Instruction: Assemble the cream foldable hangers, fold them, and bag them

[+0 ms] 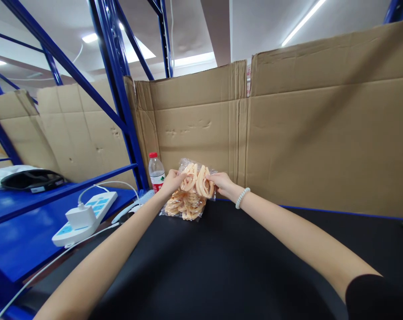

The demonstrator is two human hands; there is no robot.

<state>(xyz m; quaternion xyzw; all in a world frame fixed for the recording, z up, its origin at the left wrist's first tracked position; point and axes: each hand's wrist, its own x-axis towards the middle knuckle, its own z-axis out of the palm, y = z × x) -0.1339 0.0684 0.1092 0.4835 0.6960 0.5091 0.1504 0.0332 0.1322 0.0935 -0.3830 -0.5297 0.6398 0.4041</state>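
Observation:
A clear plastic bag (203, 180) holding peach-coloured, looped soft strips is stretched between my two hands. My left hand (173, 181) pinches its left side, and the fingers of my right hand (223, 183) are closed on its right edge. Directly below lies a pile of similar peach-coloured strips in clear plastic (184, 206), resting on the black table (228, 262). The held bag covers the top of that pile, so I cannot tell whether they touch. What exactly the strips are does not show.
Just left of my left hand stands a red-capped bottle (156, 172). A white power strip (103, 205) with a plugged-in adapter (80, 217) and cables lies on the blue shelf (18, 249). Cardboard panels (321, 146) wall off the back; a blue metal post (133, 146) rises at left.

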